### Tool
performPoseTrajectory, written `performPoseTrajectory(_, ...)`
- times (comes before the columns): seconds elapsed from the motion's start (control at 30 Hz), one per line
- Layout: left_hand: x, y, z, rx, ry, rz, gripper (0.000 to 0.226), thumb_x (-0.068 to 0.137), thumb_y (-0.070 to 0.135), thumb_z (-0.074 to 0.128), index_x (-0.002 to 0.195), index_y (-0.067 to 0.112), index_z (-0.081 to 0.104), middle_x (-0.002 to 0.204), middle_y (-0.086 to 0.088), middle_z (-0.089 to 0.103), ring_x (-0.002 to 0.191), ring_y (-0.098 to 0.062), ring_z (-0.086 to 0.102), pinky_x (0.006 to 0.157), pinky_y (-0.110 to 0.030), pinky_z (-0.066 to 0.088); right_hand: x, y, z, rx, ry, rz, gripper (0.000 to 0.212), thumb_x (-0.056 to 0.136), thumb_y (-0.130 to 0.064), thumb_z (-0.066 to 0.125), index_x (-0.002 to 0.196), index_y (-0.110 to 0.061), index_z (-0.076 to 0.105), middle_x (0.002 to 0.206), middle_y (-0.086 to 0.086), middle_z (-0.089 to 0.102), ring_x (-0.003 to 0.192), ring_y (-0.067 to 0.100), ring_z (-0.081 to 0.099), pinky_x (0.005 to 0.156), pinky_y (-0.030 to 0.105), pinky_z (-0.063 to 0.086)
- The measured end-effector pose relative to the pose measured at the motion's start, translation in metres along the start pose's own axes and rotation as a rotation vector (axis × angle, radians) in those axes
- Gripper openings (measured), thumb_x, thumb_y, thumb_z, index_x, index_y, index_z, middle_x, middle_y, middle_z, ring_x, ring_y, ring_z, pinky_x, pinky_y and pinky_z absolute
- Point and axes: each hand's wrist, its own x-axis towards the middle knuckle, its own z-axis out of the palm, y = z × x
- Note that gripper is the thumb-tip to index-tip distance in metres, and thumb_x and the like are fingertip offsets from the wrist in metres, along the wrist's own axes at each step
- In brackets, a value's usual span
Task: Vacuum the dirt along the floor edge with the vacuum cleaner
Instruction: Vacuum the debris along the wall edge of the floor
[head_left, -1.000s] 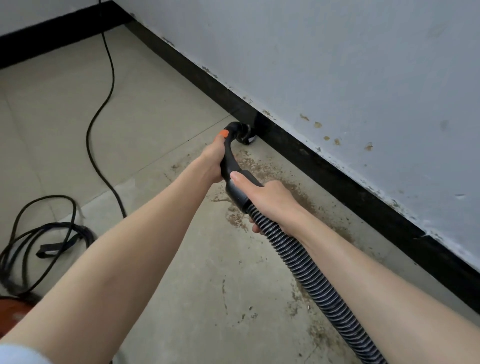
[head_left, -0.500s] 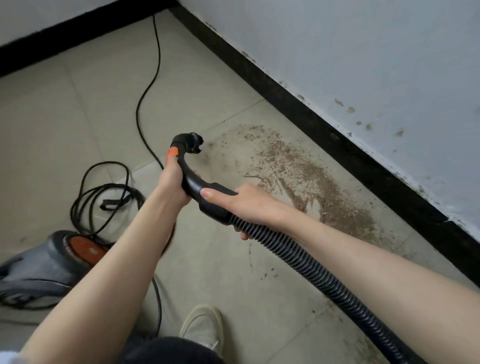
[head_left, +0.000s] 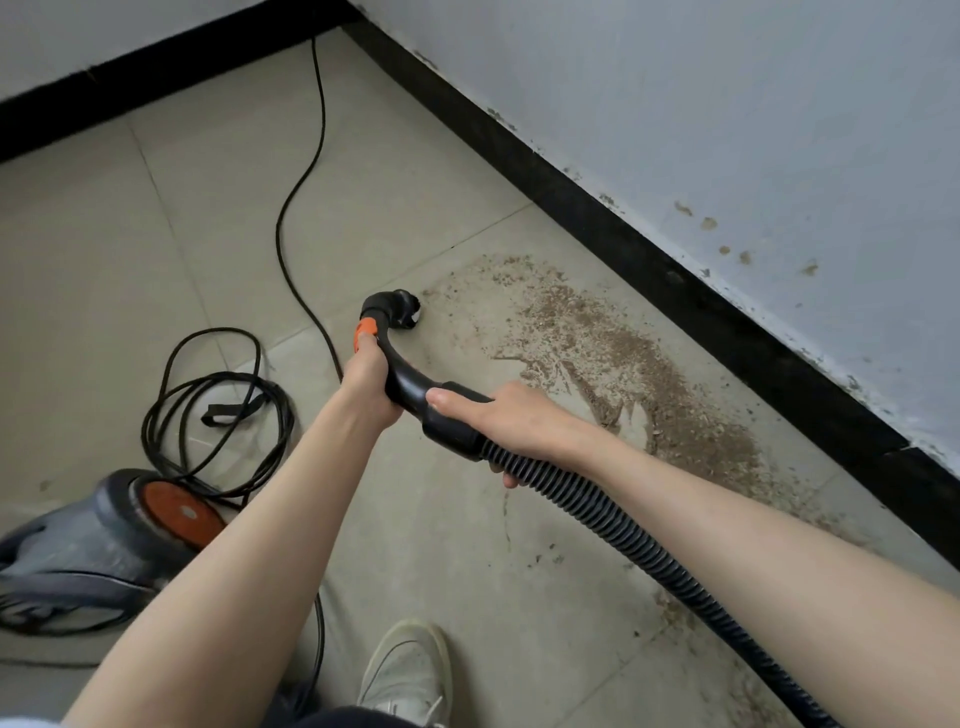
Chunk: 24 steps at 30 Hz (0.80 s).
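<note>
Holding the stiff curved nozzle (head_left: 397, 358) with both hands (head_left: 370, 387), we find it light. Our right grip (head_left: 498, 421) clenches the collar where the floppy ribbed hose (head_left: 613, 525) begins.

Vacuum cleaner (head_left: 98, 540) cut by left edge, hose (head_left: 649, 551) leaving bottom edge

Bright, even, diffuse daylight throughout; source not visible. Soft, faint shadows only, under the forearms and beside the vacuum cleaner body (head_left: 98, 545). Mild sheen on the floor tiles (head_left: 218, 208), no harsh glare. Sharp focus across the centre, dirt (head_left: 623, 358) grains crisp. Wide-angle bending of the black skirting (head_left: 649, 270) toward the edges; slight softness at the corners.
</note>
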Motion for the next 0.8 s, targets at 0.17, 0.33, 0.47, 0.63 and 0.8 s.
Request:
performPoseTrajectory(0.17,0.009,0.003,0.012,0.063,-0.02,-0.008,0.075,0.085,0.063,0.054,0.133,0.007,0.046,0.115,-0.01,0.059,0.098,-0.024,0.057,0.084,-0.035,0.047,0.006,0.005,-0.004,0.009,0.025,0.002,0.074,0.075,-0.08,0.052,0.08,-0.006,0.062,0.053,0.006,0.066,0.046,0.022,0.066,0.058,0.034,0.059)
performPoseTrajectory(0.33,0.014,0.009,0.025,0.108,-0.047,0.013,0.07,0.087,0.061,0.053,0.132,0.007,0.049,0.12,-0.006,0.061,0.099,-0.018,0.061,0.08,-0.033,0.049,0.012,0.007,-0.008,0.045,0.045,0.001,0.072,0.077,-0.079,0.052,0.08,-0.007,0.061,0.045,-0.001,0.061,0.045,0.02,0.066,0.055,0.031,0.057)
performPoseTrajectory(0.47,0.015,0.011,0.045,0.143,-0.091,0.018,0.069,0.089,0.06,0.051,0.131,0.006,0.048,0.118,-0.005,0.061,0.088,-0.015,0.06,0.071,-0.033,0.048,0.016,0.01,-0.019,0.08,0.074,0.015,0.072,0.078,-0.077,0.052,0.085,-0.006,0.062,0.047,0.002,0.063,0.044,0.022,0.065,0.048,0.028,0.055)
performPoseTrajectory(0.63,0.019,0.013,0.078,0.22,-0.134,0.033,0.067,0.089,0.061,0.051,0.126,0.005,0.05,0.084,-0.005,0.056,0.071,-0.018,0.055,0.067,-0.031,0.048,0.02,0.018,-0.037,0.141,0.136,0.056,0.07,0.078,-0.077,0.053,0.082,-0.008,0.063,0.045,0.0,0.062,0.043,0.02,0.065,0.043,0.022,0.047)
performPoseTrajectory(0.8,0.023,0.018,0.111,0.333,-0.187,0.085,0.066,0.09,0.059,0.051,0.132,0.008,0.049,0.088,-0.004,0.054,0.07,-0.017,0.052,0.075,-0.03,0.048,0.026,0.02,-0.049,0.213,0.217,0.102,0.074,0.075,-0.08,0.053,0.086,-0.007,0.059,0.053,0.006,0.067,0.046,0.022,0.068,0.041,0.023,0.048)
